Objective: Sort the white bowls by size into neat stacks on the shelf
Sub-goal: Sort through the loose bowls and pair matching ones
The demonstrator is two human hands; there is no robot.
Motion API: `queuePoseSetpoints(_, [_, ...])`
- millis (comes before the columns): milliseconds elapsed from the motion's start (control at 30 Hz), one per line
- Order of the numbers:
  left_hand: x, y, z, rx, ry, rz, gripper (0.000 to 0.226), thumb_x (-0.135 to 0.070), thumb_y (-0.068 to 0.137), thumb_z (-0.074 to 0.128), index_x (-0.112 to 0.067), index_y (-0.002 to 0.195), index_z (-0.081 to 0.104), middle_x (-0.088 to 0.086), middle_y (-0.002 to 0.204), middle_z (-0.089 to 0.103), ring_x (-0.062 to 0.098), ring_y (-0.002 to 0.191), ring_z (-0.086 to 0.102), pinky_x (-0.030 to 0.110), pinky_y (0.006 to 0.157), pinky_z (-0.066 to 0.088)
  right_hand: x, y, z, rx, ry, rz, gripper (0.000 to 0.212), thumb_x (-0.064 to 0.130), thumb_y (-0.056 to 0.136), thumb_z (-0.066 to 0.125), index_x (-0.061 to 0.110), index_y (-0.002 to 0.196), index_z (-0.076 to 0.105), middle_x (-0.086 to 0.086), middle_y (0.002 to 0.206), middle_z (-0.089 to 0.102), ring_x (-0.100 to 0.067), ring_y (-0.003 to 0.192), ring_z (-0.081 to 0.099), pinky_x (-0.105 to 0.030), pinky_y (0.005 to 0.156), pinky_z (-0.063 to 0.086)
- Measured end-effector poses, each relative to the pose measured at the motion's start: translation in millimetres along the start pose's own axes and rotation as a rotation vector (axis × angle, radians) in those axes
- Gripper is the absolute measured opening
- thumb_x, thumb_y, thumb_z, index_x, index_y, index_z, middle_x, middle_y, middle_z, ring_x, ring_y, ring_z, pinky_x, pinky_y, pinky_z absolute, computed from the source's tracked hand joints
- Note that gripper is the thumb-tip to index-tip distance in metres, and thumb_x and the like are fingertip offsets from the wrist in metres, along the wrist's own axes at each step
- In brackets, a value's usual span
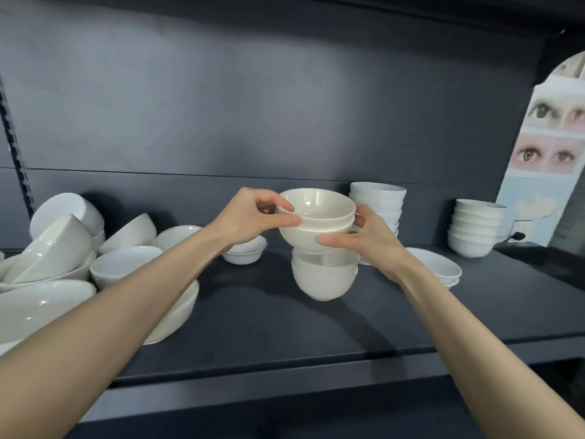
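Two nested cream bowls are held between both hands above a short stack of white bowls in the middle of the dark shelf. My left hand pinches the rim of the top bowl on its left side. My right hand grips the lower bowl from the right, thumb along its underside. A jumbled heap of white bowls lies at the left. Neat stacks of white bowls stand behind and at the far right.
A small shallow bowl sits behind my left hand. Flat white saucers lie right of the middle stack. A large bowl rests under my left forearm. A poster with pictures of eyes stands at the right end.
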State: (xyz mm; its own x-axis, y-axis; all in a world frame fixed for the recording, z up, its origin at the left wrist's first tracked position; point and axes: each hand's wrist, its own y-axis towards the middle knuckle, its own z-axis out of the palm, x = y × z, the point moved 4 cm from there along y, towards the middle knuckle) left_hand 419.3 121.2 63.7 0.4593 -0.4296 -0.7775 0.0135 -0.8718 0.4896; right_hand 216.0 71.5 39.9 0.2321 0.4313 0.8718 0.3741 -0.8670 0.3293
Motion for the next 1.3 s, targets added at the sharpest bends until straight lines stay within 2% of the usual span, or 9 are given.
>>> queuePoseSetpoints(267, [11, 9, 47, -0.021, 0.061, -0.086, 0.019, -0.028, 0.068, 0.085, -0.021, 0.081, 0.074, 0.016, 0.088, 0.07, 0.015, 0.08, 0.059, 0.038, 0.088, 0.051, -42, 3, -32, 0.083, 0.068, 0.073, 0.073, 0.013, 0.071, 0.083, 0.02, 0.132, 0.044, 0.007, 0.122, 0.061, -0.006, 0.11, 0.058, -0.011, 0.074, 0.051])
queuePoseSetpoints(400, [19, 5, 56, -0.046, 0.081, -0.151, 0.02, -0.028, 0.069, 0.084, -0.02, 0.083, 0.073, -0.002, 0.07, 0.063, -0.001, 0.055, 0.051, 0.012, 0.056, 0.044, -59, 9, -29, 0.15, 0.107, 0.068, 0.064, 0.009, 0.073, 0.081, 0.02, 0.125, 0.046, 0.011, 0.115, 0.062, 0.004, 0.1, 0.058, -0.006, 0.067, 0.048])
queuePoseSetpoints(467, [22, 2, 58, -0.058, 0.098, -0.179, 0.022, -0.028, 0.07, 0.084, -0.018, 0.086, 0.073, -0.006, 0.068, 0.06, 0.001, 0.052, 0.048, 0.011, 0.051, 0.038, -66, 13, -25, 0.174, 0.091, 0.056, 0.06, 0.01, 0.072, 0.081, 0.019, 0.122, 0.047, 0.011, 0.111, 0.064, 0.002, 0.099, 0.06, -0.007, 0.068, 0.049])
queuePoseSetpoints(633, [26, -4, 59, -0.098, 0.118, -0.201, 0.024, -0.029, 0.069, 0.084, -0.021, 0.088, 0.073, 0.008, 0.098, 0.071, 0.014, 0.084, 0.061, 0.033, 0.087, 0.051, -77, 20, -21, 0.21, 0.111, -0.003, 0.044, 0.003, 0.074, 0.079, 0.027, 0.101, 0.054, 0.014, 0.099, 0.066, 0.008, 0.084, 0.064, -0.009, 0.069, 0.05])
queuePoseSetpoints(733, [28, -5, 61, -0.093, 0.118, -0.231, 0.036, -0.031, 0.07, 0.083, -0.02, 0.102, 0.07, 0.008, 0.109, 0.068, 0.024, 0.101, 0.063, 0.037, 0.095, 0.051, -82, 21, -20, 0.24, 0.122, -0.019, 0.052, 0.011, 0.072, 0.083, 0.023, 0.115, 0.055, 0.008, 0.112, 0.067, 0.002, 0.099, 0.064, -0.016, 0.082, 0.052])
queuePoseSetpoints(833, [31, -8, 64, -0.049, 0.086, -0.27, 0.048, -0.034, 0.073, 0.081, -0.026, 0.116, 0.063, 0.006, 0.121, 0.062, 0.023, 0.11, 0.06, 0.034, 0.097, 0.05, -88, 21, -19, 0.267, 0.123, -0.003, 0.087, 0.029, 0.06, 0.088, 0.019, 0.134, 0.044, 0.008, 0.128, 0.061, -0.006, 0.115, 0.059, -0.026, 0.093, 0.051])
queuePoseSetpoints(967, [30, -9, 73, -0.03, 0.044, -0.302, 0.068, -0.034, 0.074, 0.079, -0.028, 0.132, 0.043, -0.017, 0.119, 0.053, -0.004, 0.105, 0.054, 0.001, 0.075, 0.044, -97, 17, -16, 0.302, 0.154, -0.008, 0.102, 0.019, 0.061, 0.086, 0.024, 0.145, 0.029, 0.011, 0.139, 0.05, -0.003, 0.123, 0.051, -0.023, 0.095, 0.05])
queuePoseSetpoints(1100, [38, -3, 83, -0.01, -0.011, -0.335, 0.124, -0.055, 0.047, 0.085, -0.026, 0.149, 0.021, -0.015, 0.132, 0.049, 0.005, 0.125, 0.046, 0.023, 0.104, 0.038, -100, 15, -8, 0.317, 0.177, -0.036, 0.09, 0.003, 0.066, 0.085, 0.021, 0.139, 0.037, 0.008, 0.131, 0.057, -0.001, 0.115, 0.057, -0.02, 0.088, 0.052])
queuePoseSetpoints(1300, [44, -3, 86, -0.125, -0.059, -0.317, 0.11, -0.039, 0.059, 0.088, -0.017, 0.148, 0.028, -0.009, 0.133, 0.051, 0.01, 0.122, 0.05, 0.022, 0.096, 0.041, -109, 17, -7, 0.264, 0.222, -0.013, 0.091, 0.016, 0.055, 0.087, 0.022, 0.134, 0.044, 0.011, 0.125, 0.062, 0.0, 0.107, 0.062, -0.018, 0.081, 0.053])
